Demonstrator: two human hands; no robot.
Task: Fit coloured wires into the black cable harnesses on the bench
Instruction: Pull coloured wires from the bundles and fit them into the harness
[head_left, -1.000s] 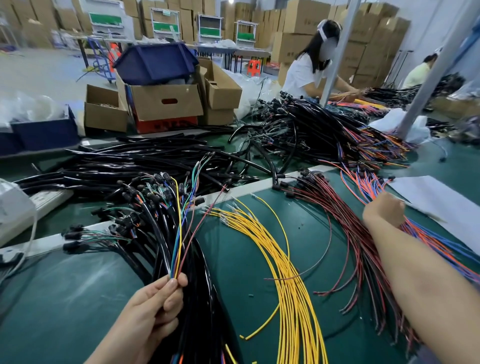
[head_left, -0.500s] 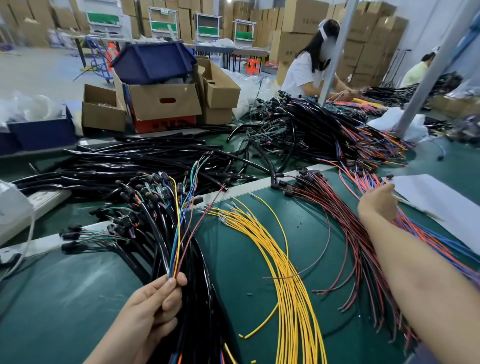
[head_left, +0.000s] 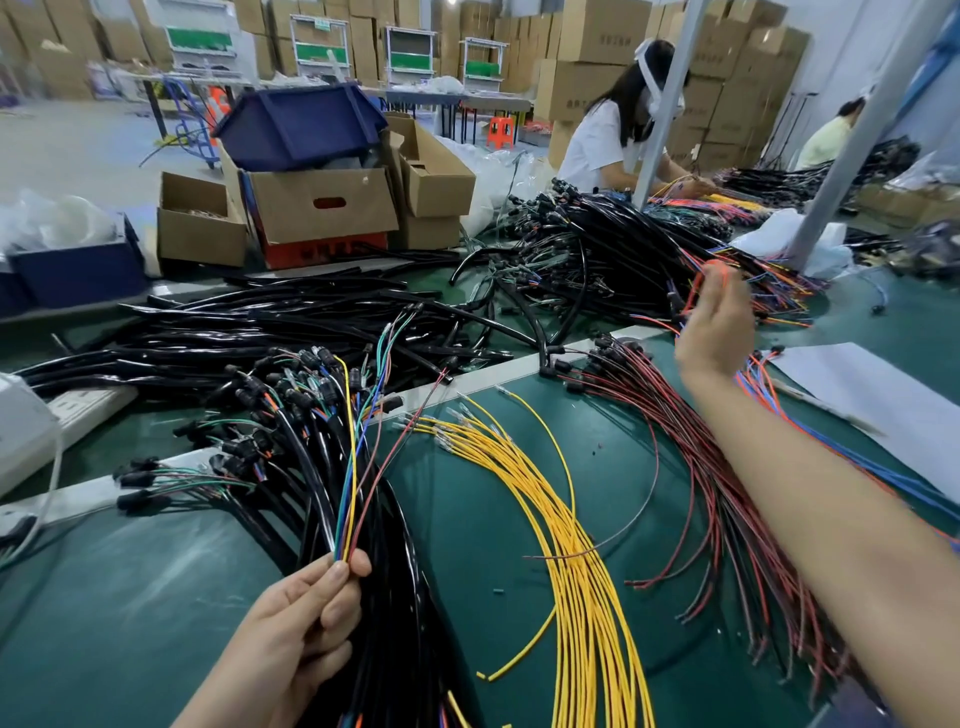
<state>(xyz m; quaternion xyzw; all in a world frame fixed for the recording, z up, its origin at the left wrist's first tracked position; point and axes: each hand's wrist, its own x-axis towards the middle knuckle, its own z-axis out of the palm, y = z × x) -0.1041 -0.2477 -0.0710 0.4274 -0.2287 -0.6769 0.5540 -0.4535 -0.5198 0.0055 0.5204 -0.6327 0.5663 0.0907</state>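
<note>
Green bench (head_left: 156, 597) strewn with yellow wires (head_left: 576, 545); cardboard boxes (head_left: 291, 208) behind.

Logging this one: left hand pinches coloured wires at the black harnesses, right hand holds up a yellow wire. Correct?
Not quite. In the head view the right hand holds up an orange wire, not a yellow one; the yellow wires lie on the mat. The left hand does pinch coloured wires.

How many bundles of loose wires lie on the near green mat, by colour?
Yellow bundle: 1
Red-and-black bundle: 1
Orange-and-blue bundle: 1
Total: 3
</note>
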